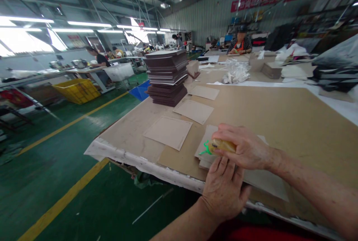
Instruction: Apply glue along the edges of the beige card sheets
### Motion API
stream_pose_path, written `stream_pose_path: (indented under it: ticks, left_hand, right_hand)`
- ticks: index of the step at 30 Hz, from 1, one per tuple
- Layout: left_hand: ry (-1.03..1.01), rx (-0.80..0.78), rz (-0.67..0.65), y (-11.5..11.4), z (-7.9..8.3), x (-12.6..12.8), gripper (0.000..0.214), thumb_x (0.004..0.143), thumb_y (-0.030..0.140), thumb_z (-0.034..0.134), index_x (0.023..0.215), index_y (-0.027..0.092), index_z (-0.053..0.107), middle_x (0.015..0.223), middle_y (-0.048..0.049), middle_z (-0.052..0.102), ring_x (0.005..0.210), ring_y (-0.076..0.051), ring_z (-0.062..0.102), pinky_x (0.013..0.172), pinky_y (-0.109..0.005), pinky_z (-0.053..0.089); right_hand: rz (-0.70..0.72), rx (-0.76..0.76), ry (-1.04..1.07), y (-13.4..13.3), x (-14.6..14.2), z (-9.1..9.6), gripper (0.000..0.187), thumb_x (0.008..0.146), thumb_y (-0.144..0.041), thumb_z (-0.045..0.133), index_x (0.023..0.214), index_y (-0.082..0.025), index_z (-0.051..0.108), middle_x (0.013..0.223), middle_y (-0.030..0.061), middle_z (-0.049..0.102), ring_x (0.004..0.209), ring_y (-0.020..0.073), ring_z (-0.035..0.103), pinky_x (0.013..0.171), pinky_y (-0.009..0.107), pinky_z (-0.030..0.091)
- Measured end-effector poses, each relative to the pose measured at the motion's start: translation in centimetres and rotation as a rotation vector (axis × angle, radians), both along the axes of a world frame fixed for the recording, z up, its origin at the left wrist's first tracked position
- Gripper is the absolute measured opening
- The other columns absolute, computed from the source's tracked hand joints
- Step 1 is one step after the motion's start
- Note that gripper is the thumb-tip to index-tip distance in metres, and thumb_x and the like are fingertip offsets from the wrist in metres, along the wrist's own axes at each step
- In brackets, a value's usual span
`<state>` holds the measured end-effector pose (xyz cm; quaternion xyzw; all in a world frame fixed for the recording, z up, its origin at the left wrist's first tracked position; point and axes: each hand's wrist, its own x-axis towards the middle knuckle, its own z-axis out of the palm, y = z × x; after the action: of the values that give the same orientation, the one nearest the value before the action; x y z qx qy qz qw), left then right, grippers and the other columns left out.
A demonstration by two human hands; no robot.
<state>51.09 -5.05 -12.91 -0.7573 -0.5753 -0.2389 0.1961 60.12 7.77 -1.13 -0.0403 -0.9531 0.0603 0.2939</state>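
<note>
My right hand (240,146) is closed around a rounded, amber-yellow tool (223,145). A bright green, string-like piece (206,148) shows at the tool's left end; what kind of tool it is I cannot make out. Under it lies a small stack of beige-grey cardboard sheets (203,144) near the table's front edge. My left hand (225,188) rests on the front of this stack, fingers stretched out flat and close to the tool. Another pale sheet (268,183) lies to the right, partly hidden by my right arm.
Three beige sheets lie in a row to the left, the nearest sheet (168,132) beside my stack. Behind them rises a tall pile of dark brown boards (167,78). Clear plastic (236,72) sits farther back. A person (239,45) works across the table (123,132).
</note>
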Motion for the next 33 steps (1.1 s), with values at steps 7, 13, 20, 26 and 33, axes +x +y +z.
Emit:
stream_pose_path:
  ticks: [7, 13, 20, 26, 33]
  left_hand:
    - [0.025, -0.013, 0.012, 0.0, -0.2, -0.1, 0.060, 0.100, 0.055, 0.045, 0.147, 0.017, 0.053, 0.148, -0.0099, 0.060, 0.140, -0.028, 0.049, 0.121, -0.041, 0.034]
    - [0.034, 0.011, 0.032, -0.1, -0.4, 0.0, 0.057, 0.099, 0.055, 0.046, 0.142, 0.019, 0.058, 0.149, -0.0091, 0.060, 0.142, -0.028, 0.048, 0.117, -0.041, 0.037]
    - [0.021, 0.041, 0.030, -0.1, -0.3, 0.0, 0.056, 0.099, 0.054, 0.047, 0.143, 0.020, 0.058, 0.147, -0.0077, 0.062, 0.138, -0.027, 0.051, 0.116, -0.041, 0.037]
    - [0.017, 0.052, 0.034, -0.1, -0.1, 0.1, 0.054, 0.099, 0.052, 0.048, 0.142, 0.020, 0.059, 0.149, -0.0072, 0.061, 0.142, -0.026, 0.048, 0.118, -0.041, 0.035]
    - [0.026, 0.053, 0.036, -0.1, -0.2, 0.0, 0.054, 0.099, 0.052, 0.048, 0.141, 0.020, 0.060, 0.147, -0.0076, 0.062, 0.141, -0.026, 0.050, 0.117, -0.041, 0.036]
  right_hand:
    - [0.044, -0.038, -0.047, 0.5, -1.0, 0.9, 0.017, 0.098, -0.032, 0.061, 0.094, -0.017, 0.067, 0.086, 0.0043, 0.065, 0.073, 0.0166, 0.060, 0.064, 0.029, 0.043]
    - [0.049, -0.025, -0.058, 1.1, -1.6, 1.3, 0.019, 0.100, -0.031, 0.057, 0.090, -0.018, 0.066, 0.082, 0.0021, 0.060, 0.070, 0.0141, 0.056, 0.063, 0.027, 0.039]
    - [0.088, -0.007, -0.098, 1.1, -1.3, 1.6, 0.020, 0.102, -0.033, 0.055, 0.092, -0.019, 0.066, 0.080, 0.0002, 0.055, 0.069, 0.0129, 0.052, 0.061, 0.026, 0.036]
    - [0.020, 0.093, -0.119, 1.4, -1.0, 1.4, 0.021, 0.101, -0.029, 0.053, 0.088, -0.020, 0.066, 0.079, -0.0004, 0.053, 0.064, 0.0123, 0.045, 0.058, 0.029, 0.030]
    - [-0.022, 0.146, -0.098, 2.2, -0.7, 1.1, 0.023, 0.103, -0.033, 0.053, 0.091, -0.020, 0.068, 0.080, 0.0007, 0.056, 0.064, 0.0126, 0.047, 0.058, 0.028, 0.030]
